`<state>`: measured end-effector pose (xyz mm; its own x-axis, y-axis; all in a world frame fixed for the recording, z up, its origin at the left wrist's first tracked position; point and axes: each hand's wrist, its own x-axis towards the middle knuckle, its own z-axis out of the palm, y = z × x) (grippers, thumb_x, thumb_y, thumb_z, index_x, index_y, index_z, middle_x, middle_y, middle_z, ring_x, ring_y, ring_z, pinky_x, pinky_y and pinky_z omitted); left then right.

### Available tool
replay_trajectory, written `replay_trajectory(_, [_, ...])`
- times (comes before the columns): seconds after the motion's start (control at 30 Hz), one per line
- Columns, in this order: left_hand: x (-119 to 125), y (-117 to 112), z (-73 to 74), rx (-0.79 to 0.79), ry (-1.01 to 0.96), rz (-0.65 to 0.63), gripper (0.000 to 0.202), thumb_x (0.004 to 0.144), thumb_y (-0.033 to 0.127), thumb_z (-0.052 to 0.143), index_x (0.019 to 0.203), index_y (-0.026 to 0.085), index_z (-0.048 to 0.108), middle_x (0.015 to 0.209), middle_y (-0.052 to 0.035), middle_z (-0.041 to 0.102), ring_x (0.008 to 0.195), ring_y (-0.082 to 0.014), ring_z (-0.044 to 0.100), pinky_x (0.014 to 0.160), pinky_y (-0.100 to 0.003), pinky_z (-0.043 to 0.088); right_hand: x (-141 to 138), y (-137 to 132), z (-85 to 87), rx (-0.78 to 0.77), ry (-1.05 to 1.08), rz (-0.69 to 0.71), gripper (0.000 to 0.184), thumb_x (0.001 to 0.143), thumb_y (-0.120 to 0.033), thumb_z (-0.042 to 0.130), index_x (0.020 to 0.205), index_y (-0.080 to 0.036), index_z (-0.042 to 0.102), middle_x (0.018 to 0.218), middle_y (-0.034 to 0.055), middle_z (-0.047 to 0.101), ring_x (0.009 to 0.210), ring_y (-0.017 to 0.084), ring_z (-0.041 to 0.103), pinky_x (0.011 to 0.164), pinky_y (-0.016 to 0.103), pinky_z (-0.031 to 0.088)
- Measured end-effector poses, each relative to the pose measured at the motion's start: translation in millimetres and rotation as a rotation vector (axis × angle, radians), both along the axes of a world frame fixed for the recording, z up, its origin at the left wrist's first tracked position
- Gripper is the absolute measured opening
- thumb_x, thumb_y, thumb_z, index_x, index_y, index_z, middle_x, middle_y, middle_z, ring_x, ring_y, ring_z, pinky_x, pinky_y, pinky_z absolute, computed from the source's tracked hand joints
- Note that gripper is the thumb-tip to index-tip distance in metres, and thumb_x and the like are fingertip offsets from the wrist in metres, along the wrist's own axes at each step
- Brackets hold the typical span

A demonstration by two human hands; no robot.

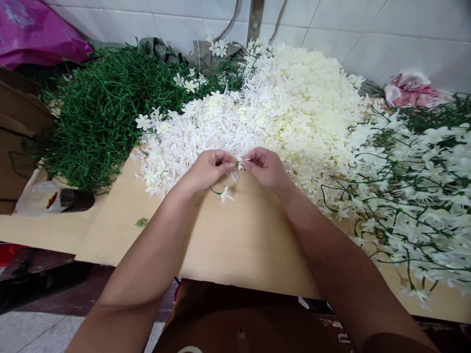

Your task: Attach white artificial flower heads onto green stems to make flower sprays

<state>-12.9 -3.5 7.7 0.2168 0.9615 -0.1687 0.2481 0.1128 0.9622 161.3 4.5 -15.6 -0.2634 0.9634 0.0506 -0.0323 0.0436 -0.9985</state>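
My left hand (212, 165) pinches a green artificial flower stem just above the board. One branch of that stem hangs below the fingers and carries a white flower (226, 195). My right hand (265, 167) is closed in a pinch on a small white artificial flower (240, 164), which meets the stem tip between both sets of fingertips. Just beyond the hands lies a heap of thin white stamen-like pieces (224, 128). Cream petal pieces (312, 93) are piled behind my right hand. The fingers partly hide the joint between stem and flower.
Green stems (99, 117) form a big heap at left. Stemmed white flowers (415, 181) spread over the right side. A clear plastic cup (39, 198) lies by the cardboard box (18, 142). A tiled wall (353, 29) bounds the back of the wooden board (235, 245).
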Motion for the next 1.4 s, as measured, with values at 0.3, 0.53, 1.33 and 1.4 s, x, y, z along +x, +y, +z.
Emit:
replay_trajectory(0.3, [3.2, -1.4, 1.4, -0.057, -0.116, 0.067, 0.021, 0.069, 0.03, 0.076, 0.069, 0.015, 0.062, 0.063, -0.0003, 0.061, 0.058, -0.0105, 0.052, 0.056, -0.024, 0.041, -4.0, -3.7, -0.7, -0.111, 0.162, 0.003, 0.044, 0.053, -0.051, 0.087, 0.07, -0.021, 0.059, 0.066, -0.0033, 0.06, 0.065, 0.013, 0.062, 0.069, 0.034, 0.056])
replay_trajectory(0.53, [3.3, 1.2, 0.0, -0.054, -0.026, 0.043, 0.012, 0.073, 0.011, 0.065, 0.063, 0.015, 0.059, 0.059, 0.0029, 0.056, 0.055, -0.0086, 0.047, 0.059, -0.025, 0.039, -5.6, -4.3, -5.1, 0.009, -0.01, -0.066, 0.034, 0.06, -0.042, 0.084, 0.067, -0.019, 0.059, 0.063, -0.0025, 0.061, 0.058, 0.01, 0.053, 0.059, 0.027, 0.044])
replay_trajectory(1.33, [1.5, 7.2, -13.7, -0.041, -0.059, -0.027, 0.015, 0.079, 0.027, 0.065, 0.075, 0.013, 0.06, 0.066, 0.0005, 0.058, 0.062, -0.0097, 0.053, 0.064, -0.025, 0.041, 0.7, 1.1, -17.6, -0.049, 0.009, -0.093, 0.037, 0.062, -0.048, 0.082, 0.075, -0.021, 0.061, 0.065, -0.0028, 0.062, 0.063, 0.012, 0.058, 0.063, 0.029, 0.048])
replay_trajectory(1.4, [-0.4, 7.0, -14.9, -0.008, 0.012, -0.091, 0.021, 0.083, 0.031, 0.061, 0.071, 0.014, 0.059, 0.062, 0.0014, 0.054, 0.059, -0.0093, 0.048, 0.061, -0.024, 0.037, 2.8, 2.1, -17.0, -0.086, 0.055, -0.098, 0.039, 0.06, -0.049, 0.083, 0.077, -0.021, 0.062, 0.068, -0.0021, 0.065, 0.064, 0.013, 0.06, 0.065, 0.029, 0.05])
